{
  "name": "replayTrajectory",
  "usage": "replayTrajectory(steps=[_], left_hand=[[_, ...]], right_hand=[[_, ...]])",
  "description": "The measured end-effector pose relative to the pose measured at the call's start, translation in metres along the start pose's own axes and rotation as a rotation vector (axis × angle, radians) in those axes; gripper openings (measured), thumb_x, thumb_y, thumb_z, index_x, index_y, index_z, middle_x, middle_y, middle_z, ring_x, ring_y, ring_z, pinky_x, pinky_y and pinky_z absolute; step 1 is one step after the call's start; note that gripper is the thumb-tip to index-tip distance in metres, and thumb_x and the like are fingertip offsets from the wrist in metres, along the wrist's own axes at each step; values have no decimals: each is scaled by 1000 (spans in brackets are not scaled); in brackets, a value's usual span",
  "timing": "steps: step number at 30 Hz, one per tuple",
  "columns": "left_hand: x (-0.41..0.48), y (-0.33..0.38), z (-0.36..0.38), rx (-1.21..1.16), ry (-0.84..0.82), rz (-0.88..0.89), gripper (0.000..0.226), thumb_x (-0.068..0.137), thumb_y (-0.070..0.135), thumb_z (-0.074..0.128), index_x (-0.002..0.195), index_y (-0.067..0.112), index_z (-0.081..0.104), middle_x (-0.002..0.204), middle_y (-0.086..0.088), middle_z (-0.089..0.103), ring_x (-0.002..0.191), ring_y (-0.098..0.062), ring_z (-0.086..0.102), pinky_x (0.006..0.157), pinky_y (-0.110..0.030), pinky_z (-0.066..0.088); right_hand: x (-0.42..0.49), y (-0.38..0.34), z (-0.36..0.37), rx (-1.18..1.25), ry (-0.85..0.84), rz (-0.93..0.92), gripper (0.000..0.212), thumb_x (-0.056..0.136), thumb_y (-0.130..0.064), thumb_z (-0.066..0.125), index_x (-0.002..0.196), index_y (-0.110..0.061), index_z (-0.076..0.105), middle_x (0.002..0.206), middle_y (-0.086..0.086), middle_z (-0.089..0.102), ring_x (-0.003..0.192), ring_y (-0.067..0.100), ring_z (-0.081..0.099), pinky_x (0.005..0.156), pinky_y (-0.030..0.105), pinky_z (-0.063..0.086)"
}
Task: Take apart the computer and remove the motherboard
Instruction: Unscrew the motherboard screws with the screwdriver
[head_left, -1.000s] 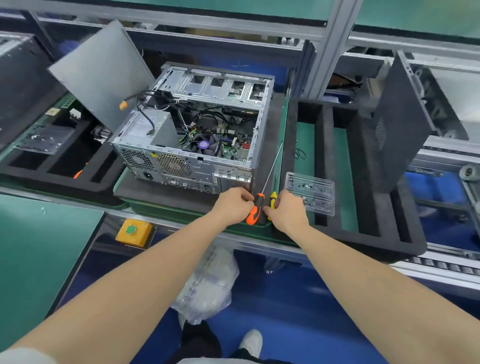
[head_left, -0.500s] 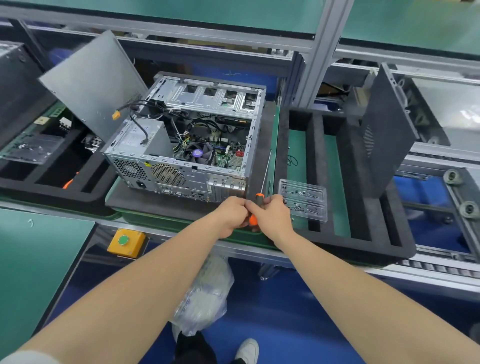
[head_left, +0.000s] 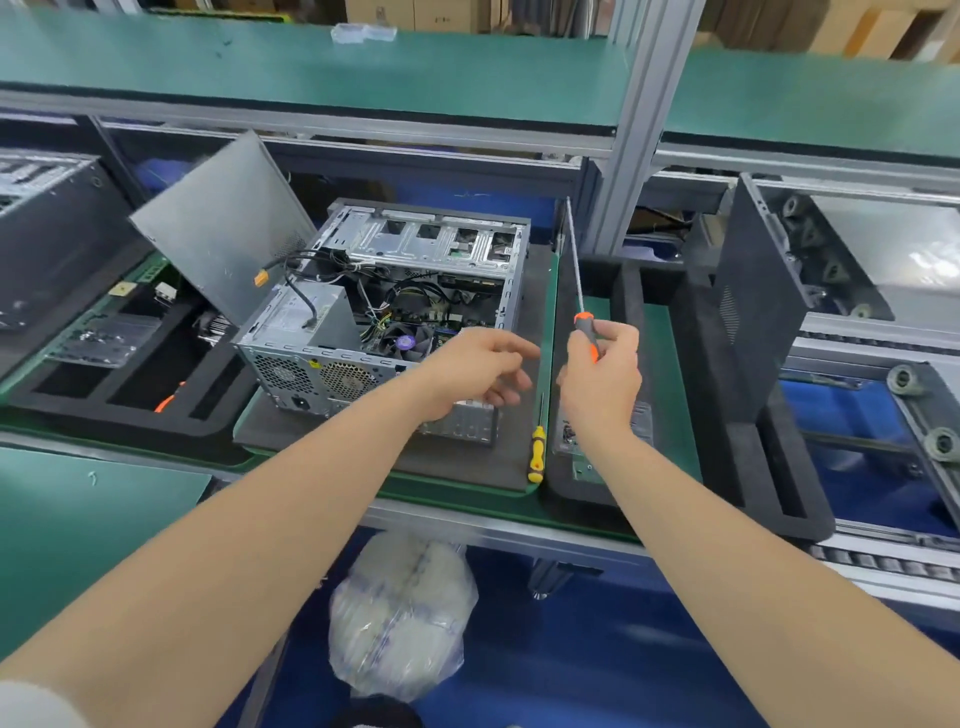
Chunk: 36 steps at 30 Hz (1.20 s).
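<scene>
Half a second ago both hands met over two screwdrivers. Now the right hand (head_left: 602, 384) has lifted the long screwdriver with a grey-and-orange handle (head_left: 585, 328), fingers wrapped round the handle, shaft pointing to 12 o'clock. The left hand (head_left: 472, 374) has moved to 9 o'clock of it, fingers loosely spread and empty, over the open silver metal computer case (head_left: 431, 239). The green motherboard (head_left: 421, 318) sits inside. The yellow-handled screwdriver (head_left: 536, 454) lies on the dark foam mat (head_left: 467, 467).

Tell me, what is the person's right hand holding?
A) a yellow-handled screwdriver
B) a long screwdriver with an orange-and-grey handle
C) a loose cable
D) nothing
B: the right hand grips the long screwdriver by its orange-and-grey handle with the shaft pointing up, while the yellow-handled screwdriver lies untouched on the foam mat.
</scene>
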<state>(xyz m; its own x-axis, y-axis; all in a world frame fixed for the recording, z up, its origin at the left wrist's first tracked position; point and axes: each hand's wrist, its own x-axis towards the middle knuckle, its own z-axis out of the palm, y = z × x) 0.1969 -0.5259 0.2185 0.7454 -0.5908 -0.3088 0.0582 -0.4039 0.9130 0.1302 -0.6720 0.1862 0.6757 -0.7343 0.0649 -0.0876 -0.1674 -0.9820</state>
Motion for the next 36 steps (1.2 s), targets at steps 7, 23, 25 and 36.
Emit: replayTrajectory(steps=[7, 23, 25, 36], left_hand=[[17, 0, -93, 93, 433, 148, 32, 98, 4, 52, 109, 28, 71, 97, 0, 77, 81, -17, 73, 70, -29, 59], [112, -26, -298, 542, 590, 464, 14, 101, 19, 61, 114, 24, 61, 116, 4, 50, 101, -10, 51, 102, -37, 47], [122, -30, -306, 476, 645, 472, 27, 99, 18, 66, 122, 22, 52, 122, 3, 44, 104, -11, 49, 101, -37, 48], [165, -21, -317, 540, 481, 606, 5, 98, 17, 67, 98, 20, 71, 98, 8, 64, 89, -4, 59, 85, -31, 51]], right_hand=[[13, -55, 28, 129, -85, -111, 12, 87, -20, 69, 99, -19, 68, 68, 2, 73, 56, 20, 72, 49, 30, 56], [53, -149, 178, 328, -18, -207, 11, 80, -6, 76, 90, -3, 73, 62, 16, 69, 52, 25, 65, 52, 34, 56], [58, -152, 191, 310, -2, -200, 11, 79, -7, 77, 89, -5, 73, 62, 16, 69, 51, 26, 64, 51, 36, 56], [113, -182, 222, 132, 38, -412, 22, 87, -23, 73, 72, -11, 63, 58, 3, 69, 47, 19, 62, 48, 30, 50]])
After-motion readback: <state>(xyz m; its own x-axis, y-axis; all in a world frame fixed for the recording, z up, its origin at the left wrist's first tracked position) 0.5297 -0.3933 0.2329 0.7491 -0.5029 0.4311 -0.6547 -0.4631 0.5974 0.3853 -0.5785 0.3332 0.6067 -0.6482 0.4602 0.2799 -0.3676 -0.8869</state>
